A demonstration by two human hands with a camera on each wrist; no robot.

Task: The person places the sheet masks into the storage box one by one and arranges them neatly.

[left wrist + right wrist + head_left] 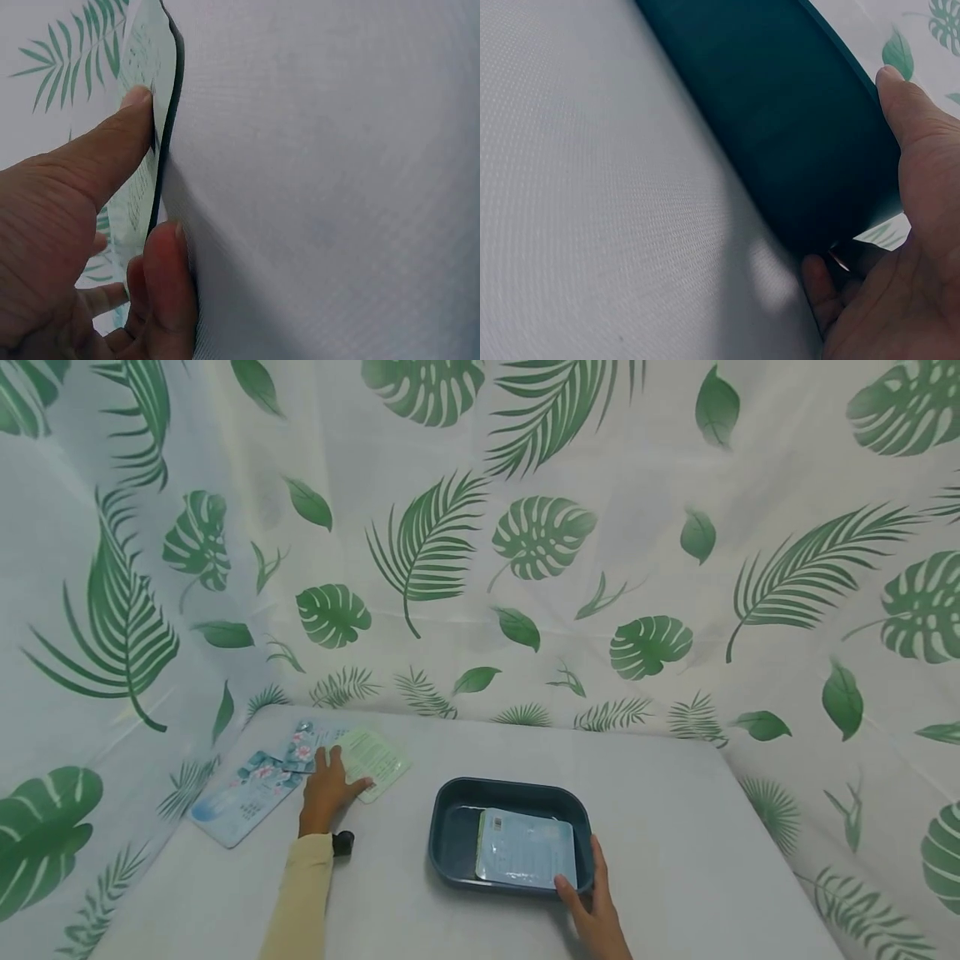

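My left hand (327,793) is at the back left of the table, holding a flat pale-green packet (378,762) printed with small text. In the left wrist view the thumb lies on the face of the green packet (139,202), and the other fingers curl at its lower edge. Two blue floral packets (243,797) lie to the left of that hand, one overlapping the other. My right hand (596,914) grips the front right corner of a dark blue tray (450,831), thumb at the rim. Inside the tray lies a light-blue packet (525,852) with a greenish edge beneath it.
The white table (675,860) runs back to a hanging leaf-print cloth (450,677), which also closes in the left and right sides. A black band with a small device (342,843) sits on the left wrist, by a yellow sleeve (300,893).
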